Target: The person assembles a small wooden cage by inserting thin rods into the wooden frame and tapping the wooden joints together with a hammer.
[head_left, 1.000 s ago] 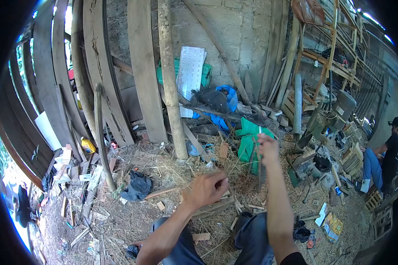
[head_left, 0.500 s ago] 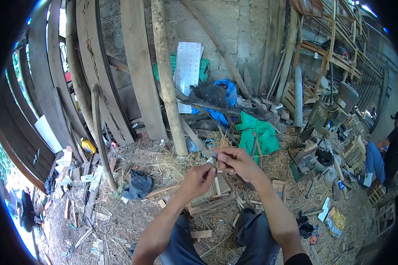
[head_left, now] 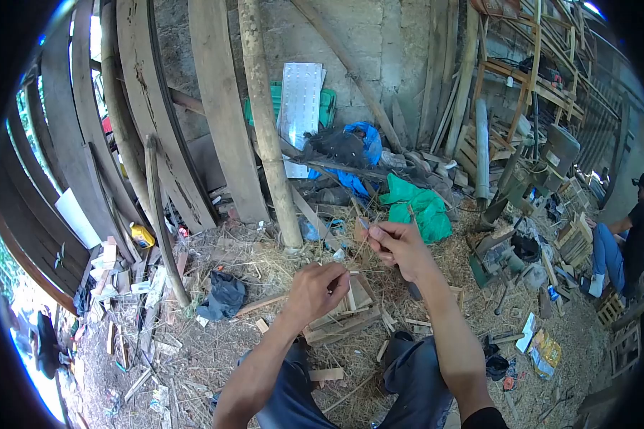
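My left hand (head_left: 316, 292) is closed, its fingers curled toward the thumb; whatever it may hold is hidden. Up and to the right, my right hand (head_left: 399, 249) pinches a small, thin, pale piece (head_left: 365, 224) whose kind I cannot make out. The two hands are apart. Below them, on the straw-strewn ground between my legs, stands a small wooden crate (head_left: 343, 329), partly covered in view by my left hand. A short wood offcut (head_left: 327, 375) lies nearer to me.
Ahead are a leaning bamboo pole (head_left: 270, 154), a green plastic sheet (head_left: 416, 207) and a blue tarp (head_left: 365, 143). A black plastic bag (head_left: 223, 297) lies left. Metal machinery (head_left: 522, 171) stands right, with a seated person (head_left: 628, 232) beyond. Wood scraps litter the ground.
My right hand has moved away from my left, up and to the right, with the small pale piece at its fingertips. My left hand has stayed nearly in place.
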{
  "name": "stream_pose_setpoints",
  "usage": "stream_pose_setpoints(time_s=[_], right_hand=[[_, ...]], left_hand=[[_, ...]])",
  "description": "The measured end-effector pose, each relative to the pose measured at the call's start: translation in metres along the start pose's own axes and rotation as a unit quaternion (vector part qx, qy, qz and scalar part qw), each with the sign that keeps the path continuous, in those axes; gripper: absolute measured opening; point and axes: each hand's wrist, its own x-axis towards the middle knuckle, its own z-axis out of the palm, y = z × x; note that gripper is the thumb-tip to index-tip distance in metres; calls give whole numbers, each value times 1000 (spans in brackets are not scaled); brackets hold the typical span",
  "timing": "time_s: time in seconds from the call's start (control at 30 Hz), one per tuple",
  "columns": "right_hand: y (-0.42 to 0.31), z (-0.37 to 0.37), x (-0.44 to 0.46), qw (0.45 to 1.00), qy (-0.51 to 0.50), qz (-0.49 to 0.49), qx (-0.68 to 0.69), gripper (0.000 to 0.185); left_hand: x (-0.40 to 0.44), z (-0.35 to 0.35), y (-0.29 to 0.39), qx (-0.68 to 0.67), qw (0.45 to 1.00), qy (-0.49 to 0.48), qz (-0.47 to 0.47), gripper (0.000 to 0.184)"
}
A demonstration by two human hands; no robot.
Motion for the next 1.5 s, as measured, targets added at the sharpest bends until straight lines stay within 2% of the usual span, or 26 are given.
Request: stream_pose_setpoints(time_s=[0.03,0.07,0.1,0.13,0.2,0.33,0.4,0.47,0.53,0.6,0.67,0.73,0.8,0.87,0.93,1.03,1.07,1.13,1.2,1.27,1.3,1.37,1.43,1.5], right_hand=[[0,2,-1,1000,-2,0,0,19],[2,4,-3,996,-67,30,-50,19],[4,7,-4,985,-131,61,-98,19],[4,8,-3,985,-132,59,-96,19],[5,9,-2,990,-78,5,-116,19],[-2,-4,3,1000,16,-20,3,20],[-2,3,-2,1000,-1,-1,-4,21],[3,11,-5,988,-119,76,-62,22],[3,4,-1,989,-100,79,-68,22],[-2,-12,5,1000,-13,-3,-4,21],[-3,-9,0,1000,-18,3,19,20],[2,4,-4,993,-99,56,-42,20],[5,1,3,994,-80,57,-47,19],[8,-26,14,999,46,16,15,19],[13,-53,18,996,64,-10,62,21],[25,-61,16,983,137,15,-119,21],[36,-57,18,984,135,13,-116,21],[52,-41,23,928,148,-86,-331,19],[50,-22,21,913,175,-107,-352,17],[38,-9,17,861,179,-286,-381,19],[31,-2,13,841,181,-317,-399,25],[35,-1,14,828,144,-302,-450,25],[42,-8,17,810,112,-288,-498,26],[52,-19,19,760,62,-283,-582,20]], left_hand=[[-1,0,-1,2,1000,-10,-3,6],[-2,0,-1,5,1000,-8,-3,6],[-4,0,-1,-44,998,-14,-47,7],[-4,0,0,-93,992,-20,-89,8],[-2,-3,4,-101,990,-23,-93,9],[-7,2,0,-88,993,-34,-67,11],[-7,2,-3,-89,993,-37,-72,11],[-8,0,-3,-92,992,-42,-78,11],[-6,-4,1,-130,984,-45,-111,11],[-9,-1,1,-125,985,-48,-109,12],[-9,0,-1,-116,987,-45,-106,12],[-9,0,-3,-122,988,-44,-85,13],[-9,-2,-5,-120,987,-50,-90,13],[-11,-3,-6,-123,986,-58,-94,12],[-13,-4,-7,-130,984,-68,-98,13],[-14,0,-23,-136,980,-42,-142,17],[-15,3,-29,-132,980,-43,-142,17],[-14,7,-37,-157,970,-9,-188,20],[-12,9,-40,-145,970,-20,-195,20],[-11,11,-42,-137,969,-30,-205,20],[-11,12,-45,-128,967,-50,-213,20],[-17,16,-49,-121,963,-74,-228,20],[-17,20,-54,-240,931,-92,-258,22],[-18,17,-60,-284,910,-131,-273,24]])
